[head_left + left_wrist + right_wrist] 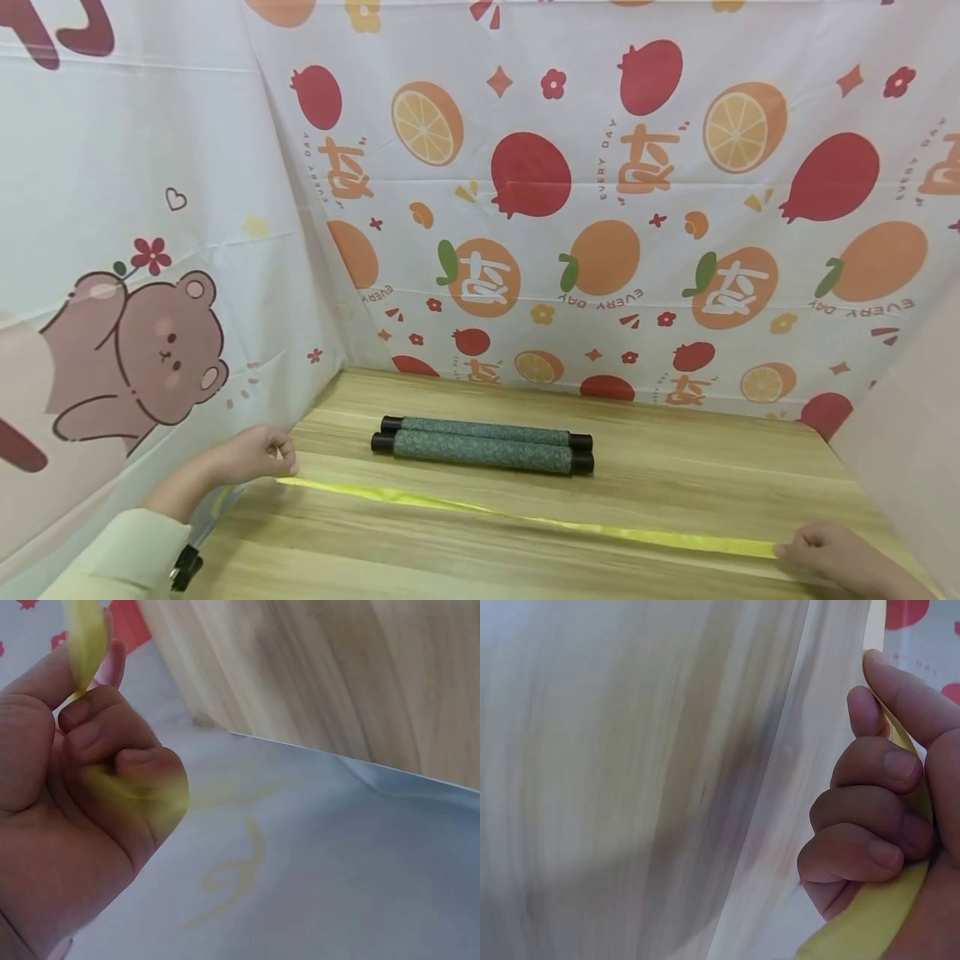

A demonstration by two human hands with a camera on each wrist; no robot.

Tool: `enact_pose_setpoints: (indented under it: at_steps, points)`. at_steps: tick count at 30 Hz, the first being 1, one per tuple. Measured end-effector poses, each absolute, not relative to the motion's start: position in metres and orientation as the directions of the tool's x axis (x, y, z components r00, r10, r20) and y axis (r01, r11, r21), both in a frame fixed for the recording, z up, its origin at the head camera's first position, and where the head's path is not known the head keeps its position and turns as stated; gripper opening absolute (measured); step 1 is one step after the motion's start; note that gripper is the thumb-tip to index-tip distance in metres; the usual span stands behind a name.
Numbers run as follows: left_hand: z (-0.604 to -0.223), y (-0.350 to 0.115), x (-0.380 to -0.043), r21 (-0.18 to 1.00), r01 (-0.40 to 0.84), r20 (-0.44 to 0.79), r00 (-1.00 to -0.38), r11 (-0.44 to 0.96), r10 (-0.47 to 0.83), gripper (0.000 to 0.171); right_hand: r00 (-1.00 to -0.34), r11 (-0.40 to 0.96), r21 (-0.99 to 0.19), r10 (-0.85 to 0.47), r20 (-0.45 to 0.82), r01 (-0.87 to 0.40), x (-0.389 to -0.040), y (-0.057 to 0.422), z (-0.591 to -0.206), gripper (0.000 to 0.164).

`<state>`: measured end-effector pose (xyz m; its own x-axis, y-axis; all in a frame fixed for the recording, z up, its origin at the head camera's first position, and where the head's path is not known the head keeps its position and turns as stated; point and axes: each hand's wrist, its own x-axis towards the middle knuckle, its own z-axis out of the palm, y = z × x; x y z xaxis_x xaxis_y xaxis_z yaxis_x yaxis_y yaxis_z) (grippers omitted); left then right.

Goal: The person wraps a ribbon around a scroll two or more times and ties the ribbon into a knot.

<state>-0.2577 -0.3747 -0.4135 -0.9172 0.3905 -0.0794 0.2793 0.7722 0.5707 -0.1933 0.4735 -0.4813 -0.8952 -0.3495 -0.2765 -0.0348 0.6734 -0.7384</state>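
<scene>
A long yellow ribbon (450, 505) stretches across the front of the table between my two hands, slightly twisted along its left half. My left hand (258, 454) pinches its left end; in the left wrist view a blurred tail of the ribbon (90, 641) passes through the curled fingers. At the far right my right hand (828, 552) grips the other end. The right wrist view shows the ribbon (862, 919) running through the palm under curled fingers and out below. Behind the ribbon lie two scrolls (483, 451) side by side, wrapped in green patterned cloth with black end knobs.
The wooden table (360, 550) is enclosed by a fruit-printed cloth (540, 250) at the back and a white cloth with a bear print (247, 333) at the left. Another pale cloth (915, 433) hangs at the right edge. A small black object (186, 568) sits by my left wrist.
</scene>
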Motion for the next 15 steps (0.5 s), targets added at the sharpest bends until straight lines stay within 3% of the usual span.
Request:
enact_pose_setpoints:
  at_steps: [7, 15]
  points:
    - [-0.419, -0.386, -0.257, 0.545, 0.307, -0.041, -0.919, 0.78, 0.391, 0.015, -0.921, 0.757, -0.651, -0.291, -0.26, -0.055, -0.19, 0.49, -0.479, 0.044]
    - [-0.421, -0.395, -0.254, 0.612, 0.184, -0.144, -0.93, 0.769, 0.338, 0.036, -0.949, 0.803, -0.596, -0.208, -0.238, -0.027, -0.191, 0.507, -0.482, 0.028]
